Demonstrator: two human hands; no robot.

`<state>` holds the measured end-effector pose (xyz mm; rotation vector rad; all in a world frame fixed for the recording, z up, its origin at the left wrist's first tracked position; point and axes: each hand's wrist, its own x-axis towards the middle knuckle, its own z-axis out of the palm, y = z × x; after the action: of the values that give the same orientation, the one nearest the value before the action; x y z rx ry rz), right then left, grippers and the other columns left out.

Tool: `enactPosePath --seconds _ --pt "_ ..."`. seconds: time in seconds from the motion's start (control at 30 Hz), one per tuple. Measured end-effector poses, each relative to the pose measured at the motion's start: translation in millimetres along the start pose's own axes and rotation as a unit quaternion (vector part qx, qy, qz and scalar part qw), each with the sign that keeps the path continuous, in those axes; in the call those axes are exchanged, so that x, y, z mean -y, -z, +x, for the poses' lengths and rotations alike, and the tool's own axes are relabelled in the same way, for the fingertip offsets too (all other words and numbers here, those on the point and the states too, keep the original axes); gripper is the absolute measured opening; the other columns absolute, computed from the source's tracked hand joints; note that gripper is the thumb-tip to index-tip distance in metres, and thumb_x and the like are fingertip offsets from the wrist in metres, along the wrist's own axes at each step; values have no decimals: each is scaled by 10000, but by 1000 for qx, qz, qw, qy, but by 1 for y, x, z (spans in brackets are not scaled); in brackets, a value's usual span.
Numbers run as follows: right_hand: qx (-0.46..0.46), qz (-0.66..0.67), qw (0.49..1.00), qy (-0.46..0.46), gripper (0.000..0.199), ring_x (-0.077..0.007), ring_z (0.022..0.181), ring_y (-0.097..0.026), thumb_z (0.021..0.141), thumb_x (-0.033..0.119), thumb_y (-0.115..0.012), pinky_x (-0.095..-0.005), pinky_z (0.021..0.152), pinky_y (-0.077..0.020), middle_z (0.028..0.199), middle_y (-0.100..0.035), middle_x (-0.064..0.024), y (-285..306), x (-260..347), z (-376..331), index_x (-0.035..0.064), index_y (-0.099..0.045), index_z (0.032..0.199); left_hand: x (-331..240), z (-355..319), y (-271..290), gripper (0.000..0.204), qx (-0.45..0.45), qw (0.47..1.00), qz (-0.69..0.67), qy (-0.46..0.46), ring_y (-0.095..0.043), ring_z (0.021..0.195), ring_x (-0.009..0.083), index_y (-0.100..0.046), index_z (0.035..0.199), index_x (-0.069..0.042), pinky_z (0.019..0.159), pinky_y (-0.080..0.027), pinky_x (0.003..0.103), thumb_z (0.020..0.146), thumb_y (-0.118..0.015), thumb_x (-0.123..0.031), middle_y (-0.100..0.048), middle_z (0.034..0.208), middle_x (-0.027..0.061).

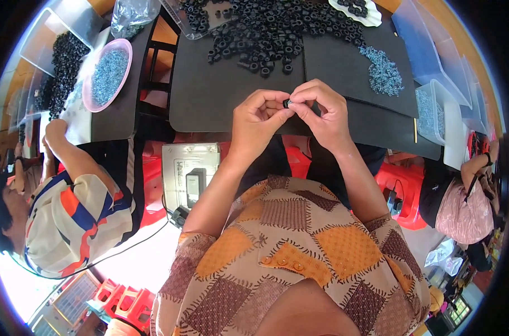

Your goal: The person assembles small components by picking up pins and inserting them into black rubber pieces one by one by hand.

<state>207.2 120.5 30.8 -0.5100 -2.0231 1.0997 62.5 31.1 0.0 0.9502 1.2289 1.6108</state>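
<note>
Between my fingertips, just beyond the near edge of the dark table, is a small black ring-shaped part (287, 103). My left hand (258, 116) pinches it from the left with thumb and forefinger. From the other side, my right hand (323, 107) closes on it with thumb and fingertips. Whether something smaller is also pinched there is too small to tell. A wide heap of similar black ring-shaped parts (260, 42) lies beyond my hands. To the right of it is a pile of tiny pale blue pieces (384, 75).
A clear plastic box (432, 109) with blue pieces stands at the right, near a white dish (372, 17) of black parts. On the left table are a pink-rimmed bowl (130, 53) of blue pieces and more black parts (67, 64). People sit at both sides.
</note>
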Motion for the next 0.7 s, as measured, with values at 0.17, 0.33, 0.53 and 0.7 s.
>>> enactPosePath --seconds 0.17,0.33,0.53,0.7 --pt "-40 -84 992 82 97 -190 750 -655 814 -34 -706 -279 642 -517 874 -670 -77 -5 2 1 29 -672 880 1 2 0 240 -7 1000 -24 3 -626 855 71 -665 1055 21 770 -537 214 829 -744 46 -655 965 31" --pt "-12 -148 984 100 125 -219 791 -660 829 -11 -694 -304 671 -523 925 -672 -87 -2 2 -1 49 -683 939 2 1 4 230 -13 1000 -18 -2 -632 849 71 -665 1042 18 767 -536 212 830 -752 33 -669 939 29" --pt "11 -168 983 75 167 -253 840 -664 827 23 -696 -337 730 -535 968 -675 -94 7 2 18 62 -696 990 -4 2 19 233 -22 1000 -9 7 -635 847 63 -664 1056 10 769 -534 209 839 -745 20 -676 944 31" --pt "-31 -226 974 0 193 -272 846 -666 807 61 -719 -331 725 -534 959 -663 -82 22 -25 54 53 -696 998 -13 3 21 227 -2 999 13 36 -632 856 58 -656 1081 6 781 -527 211 862 -713 27 -688 980 31"
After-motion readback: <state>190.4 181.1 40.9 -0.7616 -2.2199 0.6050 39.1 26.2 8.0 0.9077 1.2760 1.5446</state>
